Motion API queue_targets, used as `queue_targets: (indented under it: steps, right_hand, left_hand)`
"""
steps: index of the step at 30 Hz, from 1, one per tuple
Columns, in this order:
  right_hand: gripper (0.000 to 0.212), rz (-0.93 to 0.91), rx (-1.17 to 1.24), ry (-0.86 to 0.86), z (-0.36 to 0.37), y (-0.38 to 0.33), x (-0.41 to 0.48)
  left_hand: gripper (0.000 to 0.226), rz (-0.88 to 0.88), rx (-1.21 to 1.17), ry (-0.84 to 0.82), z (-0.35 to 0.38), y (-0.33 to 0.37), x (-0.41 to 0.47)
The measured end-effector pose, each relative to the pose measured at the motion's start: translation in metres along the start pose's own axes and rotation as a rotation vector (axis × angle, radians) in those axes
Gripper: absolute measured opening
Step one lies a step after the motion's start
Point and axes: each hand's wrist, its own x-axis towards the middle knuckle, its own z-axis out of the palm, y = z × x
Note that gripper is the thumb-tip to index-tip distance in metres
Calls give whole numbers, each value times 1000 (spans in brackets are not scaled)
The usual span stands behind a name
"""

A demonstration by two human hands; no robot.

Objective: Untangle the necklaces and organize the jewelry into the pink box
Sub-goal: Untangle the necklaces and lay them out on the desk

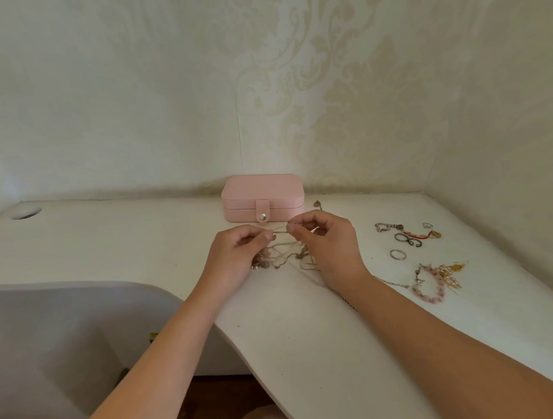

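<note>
A knot of thin silver and gold necklaces (284, 254) hangs between my two hands just above the white desk. My left hand (236, 257) pinches one chain at its fingertips. My right hand (328, 242) pinches another strand close beside it. Small pink beads show at the tangle's lower left. The pink box (262, 197) stands closed with its snap tab fastened, against the wall just behind my hands.
Loose jewelry lies to the right on the desk (144, 242): a silver chain bracelet (387, 226), a red and gold piece (422, 235), rings (398, 254), a pink bead bracelet (428, 290) and gold earrings (450, 273). A cable hole (26, 213) sits far left. Walls close the back and right.
</note>
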Motion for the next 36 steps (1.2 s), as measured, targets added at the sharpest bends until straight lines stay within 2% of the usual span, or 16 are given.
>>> queue_targets:
  steps: [11, 20, 26, 32, 36]
  right_hand:
    - [12, 16, -34, 8, 1, 0, 0]
    - [19, -13, 28, 22, 1, -1, -1]
    - [18, -46, 7, 7, 3, -4, -3]
    - [11, -52, -20, -28, 3, -2, -3]
    - [9, -56, -119, -25, 3, 0, -4]
  left_hand:
    - [16, -52, -60, 90, -2, 2, -2]
    - [21, -221, -345, -126, -9, 7, -2]
    - [16, -348, -531, -308, -19, 10, 0]
    - [36, -358, -607, -396, -21, 7, 1]
    - [41, -307, -613, -360, -24, 5, 3]
